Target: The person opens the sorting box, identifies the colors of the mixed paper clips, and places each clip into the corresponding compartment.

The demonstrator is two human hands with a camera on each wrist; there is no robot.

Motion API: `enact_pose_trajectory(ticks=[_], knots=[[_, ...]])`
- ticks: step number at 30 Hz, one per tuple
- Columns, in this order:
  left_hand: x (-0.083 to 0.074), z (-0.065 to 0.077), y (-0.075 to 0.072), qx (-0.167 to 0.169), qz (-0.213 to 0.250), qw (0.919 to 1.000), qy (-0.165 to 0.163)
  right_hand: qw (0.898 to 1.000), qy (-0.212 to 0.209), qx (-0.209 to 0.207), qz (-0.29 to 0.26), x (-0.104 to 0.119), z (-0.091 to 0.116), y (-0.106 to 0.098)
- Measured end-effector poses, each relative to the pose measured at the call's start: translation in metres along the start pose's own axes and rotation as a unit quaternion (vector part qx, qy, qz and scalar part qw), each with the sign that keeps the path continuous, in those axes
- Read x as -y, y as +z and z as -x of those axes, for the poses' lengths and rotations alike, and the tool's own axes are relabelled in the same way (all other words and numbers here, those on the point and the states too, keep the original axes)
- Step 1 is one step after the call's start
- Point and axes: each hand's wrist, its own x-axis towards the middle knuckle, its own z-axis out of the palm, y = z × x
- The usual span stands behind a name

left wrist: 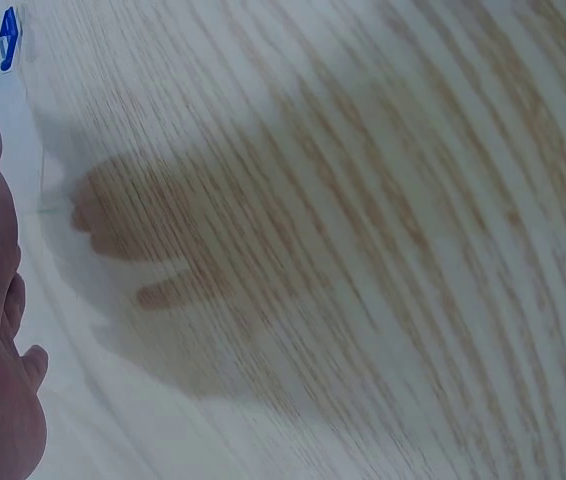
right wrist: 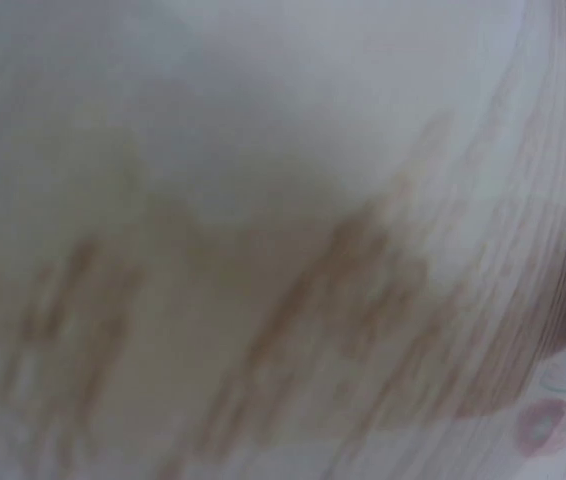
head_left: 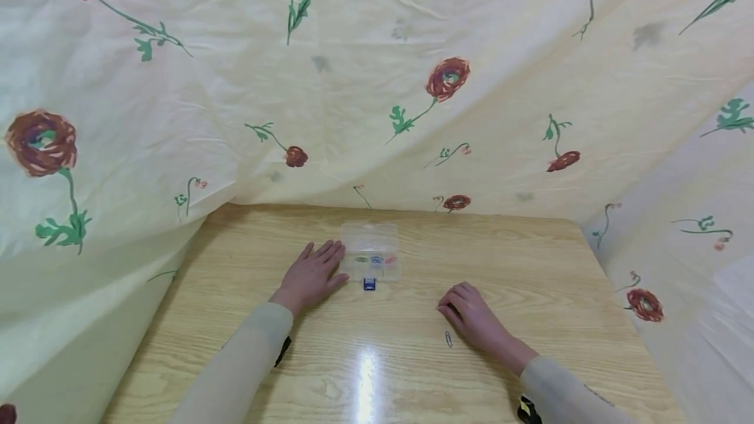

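Observation:
A clear plastic box (head_left: 370, 238) lies on the wooden table with its lid folded back and a blue clasp (head_left: 369, 284) in front. Inside are green paper clips (head_left: 361, 259), blue paper clips (head_left: 376, 259) and red paper clips (head_left: 391, 260), in separate compartments. My left hand (head_left: 312, 275) rests flat at the box's left side, fingers straight and fingertips right at its edge. To the right of the box, my right hand (head_left: 471, 316) has thumb and fingers drawn together; whether they pinch something, I cannot tell. A single paper clip (head_left: 448, 339) lies just below that hand.
Behind the wooden table (head_left: 501, 247) and along its sides hangs a cream cloth (head_left: 353, 84) printed with red flowers. A bright light reflection (head_left: 366, 385) shows on the tabletop near the front. Dark wrist straps show below both sleeves.

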Motion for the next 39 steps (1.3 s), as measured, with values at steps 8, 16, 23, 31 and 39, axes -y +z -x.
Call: enact_pose_trajectory(ticks=[8,16,23,31,39], knots=[[-0.001,0.000,-0.002,0.000,0.000,1.0000,0.000,1.000,-0.018,-0.004,0.017,-0.003,0.000,0.002],[-0.002,0.001,-0.002,0.005,0.006,1.0000,-0.004,0.999,-0.013,0.003,0.036,-0.007,0.001,0.005],[-0.002,0.000,-0.003,0.006,-0.008,0.9999,-0.003,0.999,-0.001,0.012,0.038,-0.006,-0.001,0.004],[-0.004,0.001,-0.008,0.003,0.005,1.0000,-0.001,0.996,0.076,0.025,-0.032,-0.005,-0.006,-0.009],[-0.003,0.000,-0.005,0.013,0.002,0.9999,-0.003,0.993,0.105,0.025,-0.052,-0.006,-0.001,-0.017]])
